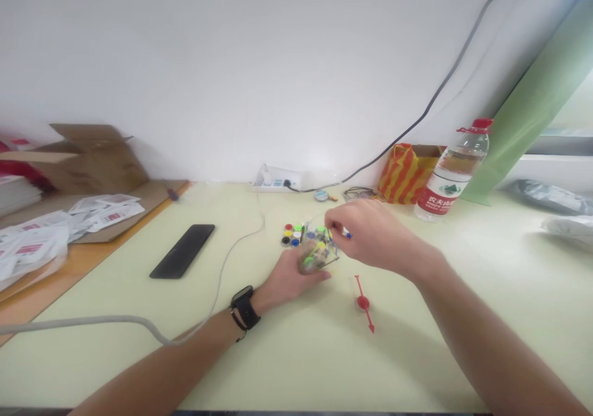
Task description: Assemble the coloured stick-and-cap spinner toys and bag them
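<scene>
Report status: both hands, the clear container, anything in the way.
Left hand gripping clear container, coloured pieces inside. Right hand pinching blue piece at its top. Red spinner lies nearby, untouched.

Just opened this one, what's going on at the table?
A person works at a pale green table. The left hand grips a small clear container, colourful inside, resting tilted on the table. The right hand is at its top, pinching what looks like a small blue piece. Loose coloured pieces lie just beyond the container, and a red pointer lies nearby.
</scene>
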`<state>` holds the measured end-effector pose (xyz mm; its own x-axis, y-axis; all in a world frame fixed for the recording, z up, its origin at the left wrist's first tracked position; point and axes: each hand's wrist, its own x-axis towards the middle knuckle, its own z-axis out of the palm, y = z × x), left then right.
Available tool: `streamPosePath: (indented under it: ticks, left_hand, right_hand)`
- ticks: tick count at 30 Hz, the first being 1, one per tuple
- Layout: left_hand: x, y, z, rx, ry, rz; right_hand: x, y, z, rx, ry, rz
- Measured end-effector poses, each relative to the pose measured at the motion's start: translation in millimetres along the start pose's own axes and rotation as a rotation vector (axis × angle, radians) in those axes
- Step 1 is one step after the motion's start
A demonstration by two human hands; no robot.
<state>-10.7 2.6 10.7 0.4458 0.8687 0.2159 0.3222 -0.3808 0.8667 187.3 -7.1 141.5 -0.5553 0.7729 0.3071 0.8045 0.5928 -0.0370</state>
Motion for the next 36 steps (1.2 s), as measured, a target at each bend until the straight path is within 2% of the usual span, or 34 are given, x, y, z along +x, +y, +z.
streamPosePath:
  ticks: [5, 10, 20, 23, 25, 27, 29, 31, 33, 36]
  left_hand:
    - [0.3, -3.3, 0.4, 0.028, -0.024, 0.023]
    - [0.4, -5.5, 0.5, 0.031, -0.034, 0.021]
    - [-0.6, -6.5, 0.9, -0.003, -0.044, 0.003]
    - [-1.2, -5.6, 1.2, -0.027, -0.059, -0.015]
    - [-1.2, -5.3, 1.0, -0.029, -0.063, -0.033]
    - [-0.8, -5.1, 0.5, -0.033, -0.057, -0.032]
    - [-0.1, -5.0, -0.1, -0.057, -0.05, -0.01]
    - [0.4, -4.9, -0.6, -0.076, -0.052, 0.016]
    - [0.7, -4.8, -0.8, -0.075, -0.058, 0.024]
    - [0.8, -3.5, -0.8, -0.078, -0.063, 0.035]
  right_hand:
    - [0.9, 0.3, 2.9, -0.093, -0.052, -0.064]
    - [-0.1, 0.4, 0.6, -0.025, -0.153, -0.173]
    - [4.0, -0.3, 10.4, -0.141, -0.18, -0.229]
    - [4.8, -2.1, 12.6, -0.104, -0.18, -0.275]
    - [4.6, -1.5, 10.2, 0.003, -0.161, -0.309]
    - [3.8, 0.9, 4.7, 0.138, -0.102, -0.284]
    - [2.3, 4.4, -2.4, 0.221, -0.006, -0.184]
    - [0.2, 7.9, -8.7, 0.254, 0.038, -0.073]
    - [-1.9, 10.6, -12.8, 0.284, -0.023, -0.023]
    - [-3.4, 13.0, -13.4, 0.328, -0.233, -0.067]
